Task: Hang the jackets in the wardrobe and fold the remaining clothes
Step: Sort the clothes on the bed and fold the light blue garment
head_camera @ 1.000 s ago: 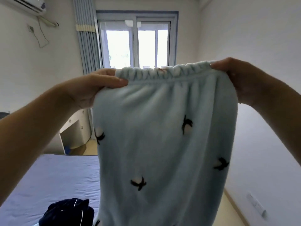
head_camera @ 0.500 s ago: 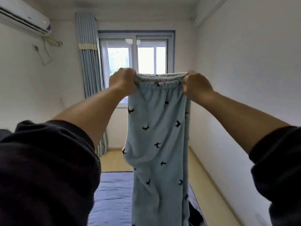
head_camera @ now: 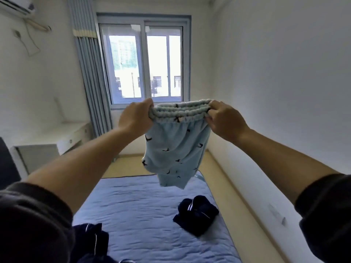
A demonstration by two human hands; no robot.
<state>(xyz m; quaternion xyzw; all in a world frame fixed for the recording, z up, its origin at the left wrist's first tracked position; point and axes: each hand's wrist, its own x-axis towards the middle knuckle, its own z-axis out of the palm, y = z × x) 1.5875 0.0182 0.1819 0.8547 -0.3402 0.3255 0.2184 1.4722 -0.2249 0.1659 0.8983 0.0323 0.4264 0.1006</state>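
Light blue fleece trousers (head_camera: 174, 154) with small dark bird marks hang in the air over the far end of the bed. My left hand (head_camera: 135, 116) grips the left end of their elastic waistband and my right hand (head_camera: 225, 120) grips the right end, both arms stretched forward. The legs swing away from me, their ends above the mattress. A folded dark navy garment (head_camera: 195, 213) with white stripes lies on the bed's right side. Another dark navy garment (head_camera: 91, 242) lies crumpled at the near left.
The bed (head_camera: 136, 205) has a blue quilted cover and runs toward a window (head_camera: 144, 63) with a blue-grey curtain (head_camera: 89, 73) on its left. A white desk (head_camera: 53, 141) stands at the left wall. A bare white wall closes the right side.
My arms have stretched out and come down from head height. The trousers have moved away from me and their legs have swung forward over the bed. The view has tilted down.
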